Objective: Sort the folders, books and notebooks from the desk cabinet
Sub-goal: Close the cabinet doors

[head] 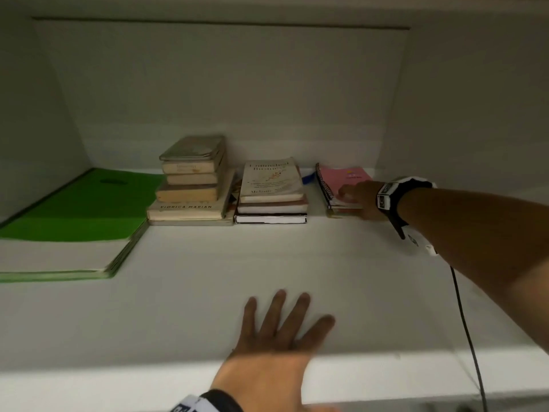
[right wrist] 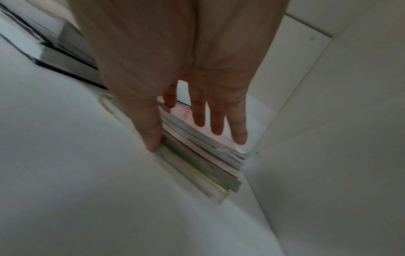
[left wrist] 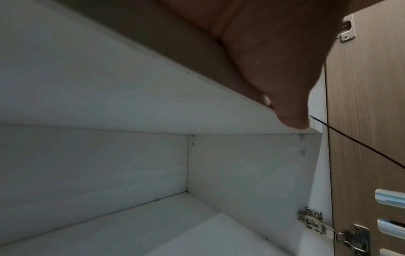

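On the white cabinet shelf (head: 267, 257) lie a pile of green folders (head: 74, 209) at the left, a tall stack of worn books (head: 190, 185), a second book stack (head: 271, 191), and a pink spiral notebook (head: 341, 176) topping a small stack (right wrist: 208, 161) at the right. My right hand (head: 356, 197) reaches onto that stack. In the right wrist view my right hand (right wrist: 186, 138) has straight fingers (right wrist: 217, 124) over the pink cover and the thumb against the stack's front edge. My left hand (head: 285, 325) lies flat on the shelf's front, fingers spread, holding nothing.
A black cable (head: 466, 322) hangs from my right wrist over the shelf's front edge. A small blue item (head: 307, 177) sits behind the middle stack. Below the shelf is a bare white compartment (left wrist: 131, 173), with a door hinge (left wrist: 328, 226) and a wood-grain door at the right.
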The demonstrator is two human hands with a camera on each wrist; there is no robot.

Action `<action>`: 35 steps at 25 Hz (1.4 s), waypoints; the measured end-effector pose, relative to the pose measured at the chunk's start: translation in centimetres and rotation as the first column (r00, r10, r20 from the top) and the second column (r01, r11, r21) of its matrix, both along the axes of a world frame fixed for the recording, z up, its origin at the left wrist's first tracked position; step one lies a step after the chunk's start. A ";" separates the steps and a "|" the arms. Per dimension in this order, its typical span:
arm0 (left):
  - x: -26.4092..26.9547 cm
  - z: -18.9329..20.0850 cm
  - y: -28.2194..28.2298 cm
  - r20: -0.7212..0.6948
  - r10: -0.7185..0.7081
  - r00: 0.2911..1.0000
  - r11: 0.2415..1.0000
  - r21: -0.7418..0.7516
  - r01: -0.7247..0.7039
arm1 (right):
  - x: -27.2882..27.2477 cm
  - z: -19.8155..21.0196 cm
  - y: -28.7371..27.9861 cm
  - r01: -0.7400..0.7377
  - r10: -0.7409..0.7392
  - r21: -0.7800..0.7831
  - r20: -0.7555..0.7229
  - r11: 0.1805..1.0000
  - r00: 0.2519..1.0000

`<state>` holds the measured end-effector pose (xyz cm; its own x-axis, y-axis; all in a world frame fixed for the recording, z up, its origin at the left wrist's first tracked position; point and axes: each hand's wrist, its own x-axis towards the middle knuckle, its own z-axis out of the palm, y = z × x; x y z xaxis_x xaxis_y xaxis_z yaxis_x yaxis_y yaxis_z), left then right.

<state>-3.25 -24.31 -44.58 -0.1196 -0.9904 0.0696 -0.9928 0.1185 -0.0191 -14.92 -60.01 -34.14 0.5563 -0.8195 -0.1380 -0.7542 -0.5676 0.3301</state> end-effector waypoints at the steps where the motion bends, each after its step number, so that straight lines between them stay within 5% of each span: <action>1: 0.2 1.1 0.3 -0.021 -0.013 1.000 1.000 0.018 0.013 | 0.0 -0.3 0.7 0.011 -0.010 -0.028 0.034 1.000 0.999; 6: -0.6 3.6 0.6 -0.035 0.028 0.999 0.986 0.166 -0.022 | 2.8 -0.7 10.9 -0.062 0.074 -0.052 0.261 0.997 0.963; 9: -0.7 3.6 1.2 -0.048 0.026 0.999 0.977 0.215 -0.015 | 5.1 -0.4 21.0 -0.181 0.127 0.129 0.345 0.975 0.930; 14: 0.8 7.8 5.5 -0.276 0.129 0.952 0.916 0.402 -0.008 | 5.5 1.2 31.0 -0.083 -0.028 0.455 0.232 0.887 0.972; 17: 3.7 13.0 9.9 -0.368 0.376 0.851 0.820 0.560 -0.120 | 4.3 5.9 35.0 -0.045 -0.055 0.585 0.152 0.810 0.987; 21: 6.3 22.0 15.7 -0.311 0.574 0.758 0.715 0.641 -0.278 | 3.4 14.4 40.1 -0.024 -0.080 0.668 0.125 0.744 0.989; 30: 9.2 41.8 24.4 -0.370 0.676 0.637 0.732 0.440 -0.521 | 6.6 31.5 50.0 -0.159 -0.022 0.684 0.249 0.712 0.968; 35: 16.5 46.0 35.3 -0.290 0.811 0.508 0.578 0.270 -0.770 | 13.9 37.3 57.8 -0.369 0.129 0.639 0.391 0.675 0.911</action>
